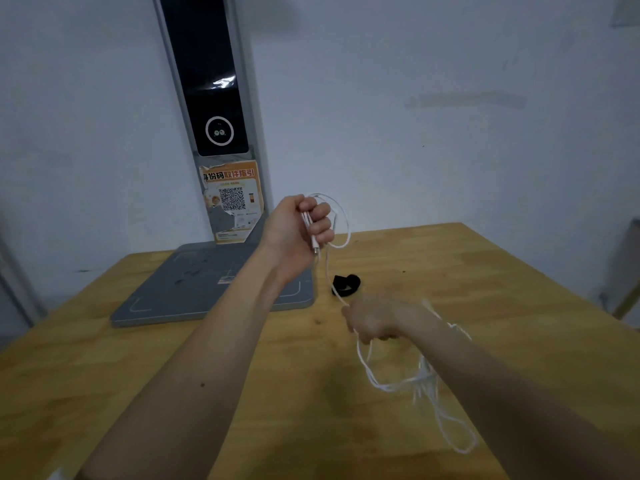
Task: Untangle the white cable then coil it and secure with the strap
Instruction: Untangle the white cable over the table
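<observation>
The white cable [347, 223] runs between the person's two raised hands above the wooden table [485, 271]. One end of it makes a small loop above and to the right of the left hand [301, 230], whose fingers [320, 216] are clenched around a few strands, with a slim white plug end poking out below the fist. From there a single strand drops down to the right hand [372, 320], which is closed around it, though that hand is blurred. Below and behind the right wrist the rest of the cable hangs in a loose, still-tangled bunch of loops just over the tabletop. The black strap [346, 285] lies curled on the table between the two hands, apart from the cable bundle. Behind the left forearm sits a grey scanner base [194, 285] with a tall upright column [207, 81] carrying an orange QR sticker [233, 199], set against the pale wall
</observation>
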